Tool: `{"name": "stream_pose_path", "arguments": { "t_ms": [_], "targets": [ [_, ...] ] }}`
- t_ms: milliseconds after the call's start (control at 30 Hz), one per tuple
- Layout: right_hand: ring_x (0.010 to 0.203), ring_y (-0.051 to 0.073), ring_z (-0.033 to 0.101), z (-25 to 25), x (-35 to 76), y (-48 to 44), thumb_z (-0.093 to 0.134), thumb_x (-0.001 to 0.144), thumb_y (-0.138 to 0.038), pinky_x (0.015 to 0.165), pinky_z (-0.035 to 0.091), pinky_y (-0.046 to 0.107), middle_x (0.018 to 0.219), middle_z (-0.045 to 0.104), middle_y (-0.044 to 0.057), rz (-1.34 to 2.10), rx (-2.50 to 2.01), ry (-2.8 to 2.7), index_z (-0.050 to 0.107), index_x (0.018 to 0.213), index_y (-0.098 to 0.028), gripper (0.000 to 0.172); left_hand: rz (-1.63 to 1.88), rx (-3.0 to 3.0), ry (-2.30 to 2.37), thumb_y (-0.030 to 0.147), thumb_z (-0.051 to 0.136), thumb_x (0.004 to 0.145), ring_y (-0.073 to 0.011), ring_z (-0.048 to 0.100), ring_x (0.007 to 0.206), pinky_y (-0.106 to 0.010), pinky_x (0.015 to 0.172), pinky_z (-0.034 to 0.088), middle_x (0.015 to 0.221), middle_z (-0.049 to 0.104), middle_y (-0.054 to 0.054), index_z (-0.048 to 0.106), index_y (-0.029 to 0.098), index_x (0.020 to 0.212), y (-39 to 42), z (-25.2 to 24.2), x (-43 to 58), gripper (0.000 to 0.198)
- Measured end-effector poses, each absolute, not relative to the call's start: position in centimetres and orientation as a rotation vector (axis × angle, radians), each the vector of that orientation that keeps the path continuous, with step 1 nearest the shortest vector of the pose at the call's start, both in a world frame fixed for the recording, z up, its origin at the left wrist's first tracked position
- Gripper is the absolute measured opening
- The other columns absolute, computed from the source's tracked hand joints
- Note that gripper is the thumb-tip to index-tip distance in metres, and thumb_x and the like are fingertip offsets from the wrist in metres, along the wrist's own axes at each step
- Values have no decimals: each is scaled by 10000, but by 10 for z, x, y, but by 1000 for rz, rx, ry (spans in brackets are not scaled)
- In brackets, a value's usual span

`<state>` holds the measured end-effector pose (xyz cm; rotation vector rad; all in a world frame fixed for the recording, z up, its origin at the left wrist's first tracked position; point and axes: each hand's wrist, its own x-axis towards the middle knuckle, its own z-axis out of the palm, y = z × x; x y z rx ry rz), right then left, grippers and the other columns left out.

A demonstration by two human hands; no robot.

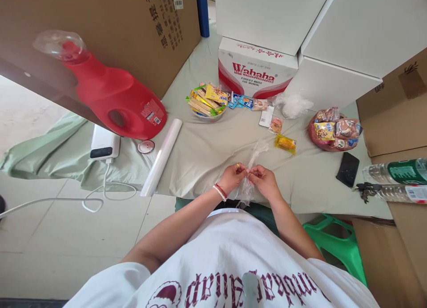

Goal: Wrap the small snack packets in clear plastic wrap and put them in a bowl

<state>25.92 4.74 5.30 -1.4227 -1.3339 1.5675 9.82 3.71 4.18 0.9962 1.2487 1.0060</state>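
My left hand [233, 176] and my right hand [264, 180] meet over the near edge of the green cloth [207, 156]. Both pinch a thin clear plastic bag [251, 165], fingers closed on it. The bag's top stretches up and away from the hands and its lower part hangs crumpled below them. A bead bracelet circles my left wrist. Just beyond the hands lie a yellow snack packet [285, 143] and a small pink packet [275, 124].
A bowl of wrapped snacks [207, 102] and a red bag of snacks [333, 130] sit further back. A roll of plastic [162, 156], a red jug [113, 94], a power bank [105, 142], a phone [347, 168], bottles [396, 172] and cardboard boxes surround the cloth.
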Motion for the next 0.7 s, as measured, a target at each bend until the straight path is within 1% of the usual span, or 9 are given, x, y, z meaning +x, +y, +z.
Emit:
{"name": "stream_pose_path", "arguments": {
  "t_ms": [133, 233, 333, 400, 467, 533, 600, 633, 700],
  "targets": [
    [637, 166, 621, 59, 261, 52, 796, 722, -499, 652, 538, 317, 739, 707, 0, 1680, -1402, -1214, 699, 852, -237, 307, 1069, 795, 1240, 587, 805, 735, -119, 513, 613, -271, 616, 431, 638, 573, 32, 586, 200, 718, 41, 32, 91, 445],
    [648, 161, 611, 61, 267, 57, 805, 707, -509, 640, 533, 310, 781, 716, 11, 1634, -1431, -1164, 695, 856, -232, 333, 1106, 718, 1265, 584, 776, 780, -130, 583, 643, -270, 614, 468, 702, 634, 4, 566, 201, 782, 41, 30, 85, 437],
    [654, 155, 596, 60, 274, 60, 798, 714, -523, 629, 522, 298, 805, 711, 18, 1547, -1457, -1137, 688, 872, -225, 355, 1161, 666, 1347, 548, 690, 861, -144, 650, 666, -278, 614, 511, 794, 678, -17, 525, 212, 853, 44, 27, 78, 374],
    [658, 153, 591, 56, 281, 61, 788, 721, -534, 631, 519, 294, 822, 708, 20, 1488, -1494, -1128, 680, 892, -223, 371, 1200, 656, 1439, 510, 622, 906, -133, 639, 625, -268, 578, 499, 807, 665, -2, 492, 224, 872, 46, 25, 70, 316],
    [657, 151, 589, 50, 292, 61, 761, 741, -552, 632, 511, 288, 815, 698, 17, 1437, -1555, -1132, 670, 907, -221, 381, 1229, 662, 1524, 466, 574, 932, -126, 600, 570, -259, 546, 468, 750, 619, 29, 467, 238, 871, 47, 21, 58, 259],
    [670, 156, 600, 46, 307, 62, 734, 759, -567, 645, 509, 287, 804, 693, 18, 1427, -1616, -1197, 672, 926, -217, 393, 1225, 731, 1614, 414, 545, 947, -136, 568, 546, -270, 561, 467, 675, 565, 49, 469, 246, 868, 45, 18, 46, 200],
    [737, 174, 638, 45, 324, 68, 744, 753, -571, 704, 530, 301, 843, 713, 34, 1449, -1642, -1352, 692, 976, -207, 431, 1207, 941, 1774, 343, 543, 935, -160, 596, 611, -304, 639, 512, 711, 588, 25, 510, 241, 903, 40, 16, 37, 112],
    [790, 188, 659, 47, 332, 72, 756, 748, -573, 748, 542, 315, 883, 727, 48, 1452, -1645, -1444, 702, 1020, -201, 463, 1200, 1104, 1872, 305, 548, 920, -180, 631, 694, -333, 702, 540, 799, 633, -12, 543, 231, 950, 36, 16, 34, 80],
    [908, 215, 685, 54, 342, 86, 754, 770, -589, 844, 552, 349, 982, 744, 76, 1385, -1649, -1599, 706, 1121, -197, 528, 1178, 1497, 2045, 227, 554, 893, -236, 673, 932, -411, 854, 560, 1046, 680, -108, 601, 202, 1085, 30, 18, 33, 199]
  ]
}}
